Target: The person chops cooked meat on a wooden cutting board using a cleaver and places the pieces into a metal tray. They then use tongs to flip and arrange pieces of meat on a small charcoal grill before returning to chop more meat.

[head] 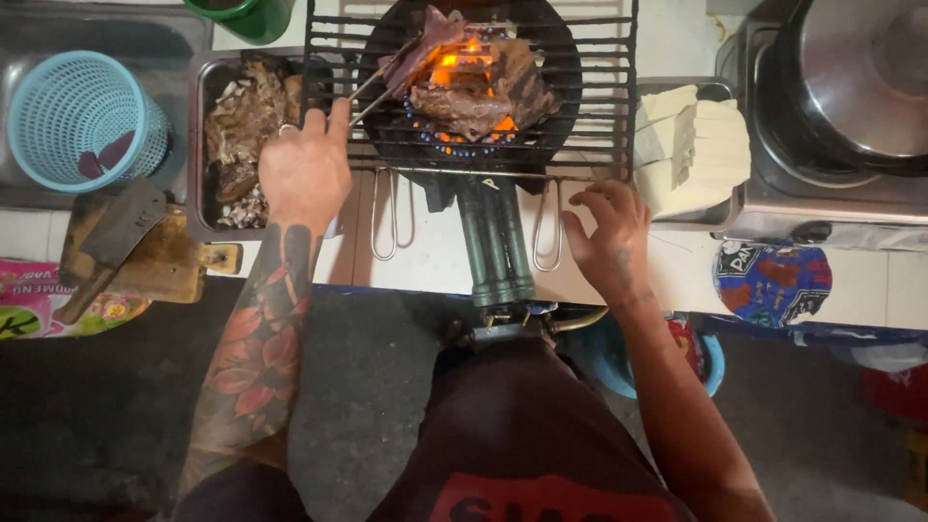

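The left hand [304,169] gripped tongs [372,92] lifting meat [416,53] at upper centre; it could slip into flames. The right hand [609,242] rested open, empty.

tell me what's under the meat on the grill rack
Under the meat is the black wire grill rack, with orange flame and a ring of blue burner flame below. The burner head itself is covered.

Black grill grate [599,87] — orange flame [464,63]; pale blue basket [77,116] — green cup [246,14].
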